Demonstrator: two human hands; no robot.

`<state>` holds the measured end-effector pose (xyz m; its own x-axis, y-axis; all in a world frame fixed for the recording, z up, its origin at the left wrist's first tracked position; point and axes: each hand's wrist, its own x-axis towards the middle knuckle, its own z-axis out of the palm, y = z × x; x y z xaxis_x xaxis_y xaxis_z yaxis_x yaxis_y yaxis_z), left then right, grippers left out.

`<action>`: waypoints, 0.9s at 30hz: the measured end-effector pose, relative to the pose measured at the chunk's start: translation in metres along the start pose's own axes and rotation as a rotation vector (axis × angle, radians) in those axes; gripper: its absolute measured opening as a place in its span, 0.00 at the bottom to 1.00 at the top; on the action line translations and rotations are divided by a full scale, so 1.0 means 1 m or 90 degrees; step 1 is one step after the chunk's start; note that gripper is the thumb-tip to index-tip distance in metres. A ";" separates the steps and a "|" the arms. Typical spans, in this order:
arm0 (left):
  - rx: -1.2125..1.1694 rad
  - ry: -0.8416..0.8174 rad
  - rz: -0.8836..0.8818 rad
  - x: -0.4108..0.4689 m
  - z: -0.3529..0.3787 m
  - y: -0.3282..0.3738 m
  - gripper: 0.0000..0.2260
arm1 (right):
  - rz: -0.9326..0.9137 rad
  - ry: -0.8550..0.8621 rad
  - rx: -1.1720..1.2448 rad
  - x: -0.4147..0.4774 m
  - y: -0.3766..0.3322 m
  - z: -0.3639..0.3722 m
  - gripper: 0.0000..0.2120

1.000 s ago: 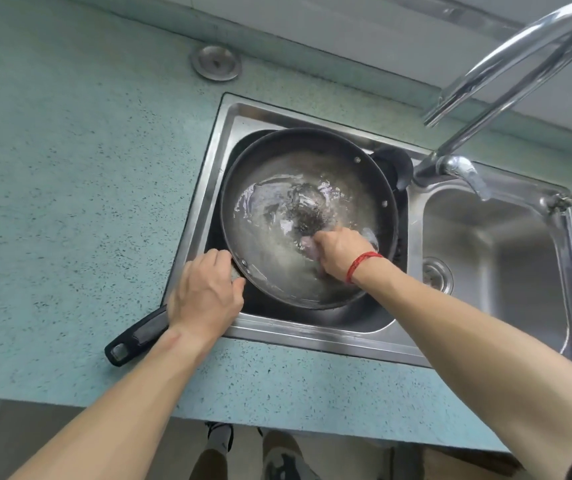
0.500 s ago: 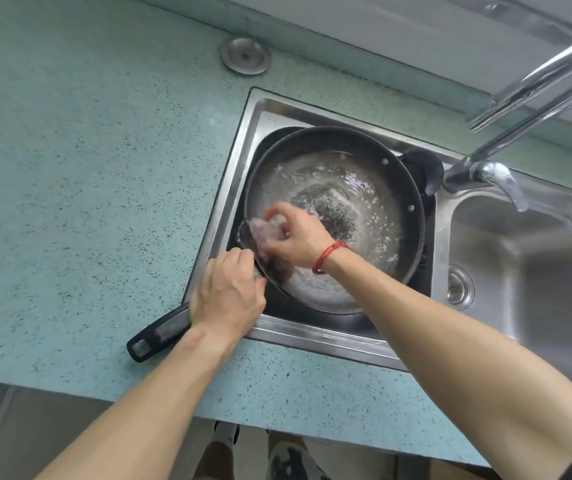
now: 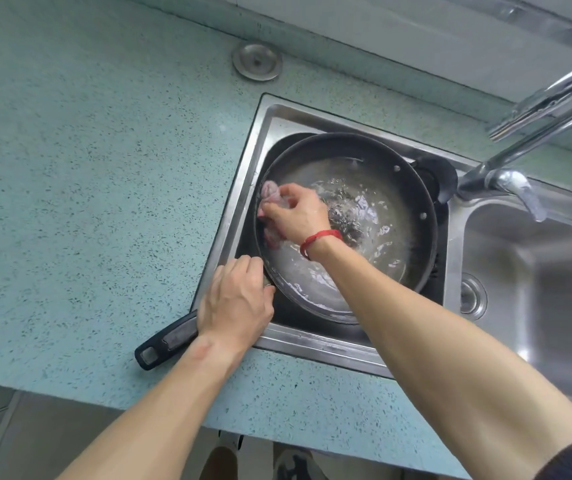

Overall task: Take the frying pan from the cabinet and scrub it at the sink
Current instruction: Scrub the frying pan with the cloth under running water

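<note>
A black frying pan [image 3: 391,188] lies tilted in the left basin of the steel sink [image 3: 270,123], with water pooled in its bottom. Its black handle [image 3: 165,344] sticks out over the counter to the lower left. My left hand [image 3: 236,303] grips the handle where it meets the pan. My right hand [image 3: 298,216], with a red string round the wrist, holds a pinkish scrubbing cloth [image 3: 270,195] against the pan's left inner wall.
The chrome faucet [image 3: 537,133] arches over from the right, above the divider. The right basin [image 3: 537,289] has a drain at its left. A round metal cap [image 3: 257,60] sits in the speckled teal counter [image 3: 87,185] behind the sink. My shoes show below the counter edge.
My right hand has swept the cloth from the pan's middle to its left wall and up along it. My left hand keeps its hold on the handle.
</note>
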<state>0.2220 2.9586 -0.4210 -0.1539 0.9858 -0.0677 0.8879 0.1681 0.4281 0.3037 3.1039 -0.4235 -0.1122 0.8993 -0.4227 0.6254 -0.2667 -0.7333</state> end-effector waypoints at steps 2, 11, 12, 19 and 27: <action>0.005 -0.004 0.001 0.000 0.000 0.000 0.11 | 0.002 -0.077 -0.036 -0.013 0.011 -0.003 0.07; 0.006 -0.017 0.000 0.001 0.000 -0.001 0.09 | -0.112 -0.090 -0.081 -0.016 0.010 -0.011 0.09; 0.003 -0.017 -0.001 0.001 0.001 -0.001 0.09 | -0.122 -0.057 -0.048 -0.011 0.006 -0.008 0.10; -0.007 -0.021 -0.002 0.000 0.002 -0.002 0.08 | -0.062 0.228 0.042 0.052 -0.016 -0.015 0.08; -0.015 -0.014 0.011 0.000 0.002 -0.004 0.08 | -0.017 0.367 -0.081 0.074 0.001 -0.056 0.07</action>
<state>0.2193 2.9581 -0.4242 -0.1292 0.9885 -0.0791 0.8800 0.1511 0.4504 0.3390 3.1895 -0.4257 0.2864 0.9578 -0.0223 0.7194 -0.2304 -0.6552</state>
